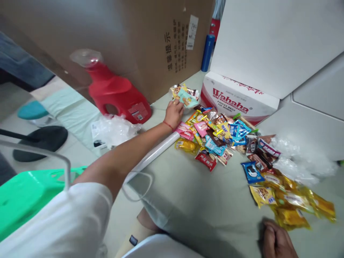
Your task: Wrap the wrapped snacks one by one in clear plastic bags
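Observation:
My left hand reaches out to a clear plastic container with several snack packets in it. Its fingers are closed on a pale green snack packet at the container's near side; the fingertips are partly hidden. Right beside lies a heap of mixed wrapped snacks, with pink, blue, yellow and red wrappers. My right hand rests as a fist at the lower right, with nothing showing in it. Close to it are yellow snack packs and a yellow cookie packet.
A white Wahaha box stands behind the heap. At the left are a red jug, a crumpled plastic bag and a big cardboard box. More clear plastic lies right. A blue cylinder stands at the back.

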A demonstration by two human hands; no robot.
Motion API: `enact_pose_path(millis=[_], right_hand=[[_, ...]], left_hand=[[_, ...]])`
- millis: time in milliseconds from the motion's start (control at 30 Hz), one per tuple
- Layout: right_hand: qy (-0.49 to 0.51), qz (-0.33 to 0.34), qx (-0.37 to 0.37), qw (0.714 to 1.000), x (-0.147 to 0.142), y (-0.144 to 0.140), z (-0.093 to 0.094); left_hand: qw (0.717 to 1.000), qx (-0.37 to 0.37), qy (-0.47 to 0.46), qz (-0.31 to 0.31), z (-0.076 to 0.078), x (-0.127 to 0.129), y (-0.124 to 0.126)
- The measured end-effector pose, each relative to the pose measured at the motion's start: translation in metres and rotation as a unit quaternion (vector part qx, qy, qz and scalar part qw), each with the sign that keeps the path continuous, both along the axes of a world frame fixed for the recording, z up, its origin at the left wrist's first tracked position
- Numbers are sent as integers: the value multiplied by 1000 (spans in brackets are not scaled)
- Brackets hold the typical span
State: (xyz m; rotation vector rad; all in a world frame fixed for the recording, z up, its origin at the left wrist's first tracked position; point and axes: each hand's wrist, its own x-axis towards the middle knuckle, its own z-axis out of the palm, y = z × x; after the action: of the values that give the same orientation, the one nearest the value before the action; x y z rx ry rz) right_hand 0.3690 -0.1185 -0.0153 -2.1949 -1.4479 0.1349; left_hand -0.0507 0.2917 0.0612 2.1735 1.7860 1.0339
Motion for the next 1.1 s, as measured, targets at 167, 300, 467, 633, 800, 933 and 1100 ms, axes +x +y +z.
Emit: enact_pose_path(millis=[167,300,467,633,800,933,1100], right_hand=[[-7,42,20,999,9,3,-4],[-7,54,42,998,6,7,-3],[15,60,56,997,3,7,0],[118,35,36,992,3,9,19],[408,-26,123,904,-22,16,71],[612,29,132,779,-44,4,101],[486,-58,205,848,-8,-23,115]], left_hand=[[988,46,-119,-83,35,21,-91],[864,-95,-488,-84,57,90,-104],[522,-347,-779,-23,65,164,-76],[447,-394,-798,-94,74,180,-96],[359,-519,-741,-231,49,200,-194],[325,-592,-690,-261,5,223,-270],[503,-578,-588,-260,-24,202,-305]])
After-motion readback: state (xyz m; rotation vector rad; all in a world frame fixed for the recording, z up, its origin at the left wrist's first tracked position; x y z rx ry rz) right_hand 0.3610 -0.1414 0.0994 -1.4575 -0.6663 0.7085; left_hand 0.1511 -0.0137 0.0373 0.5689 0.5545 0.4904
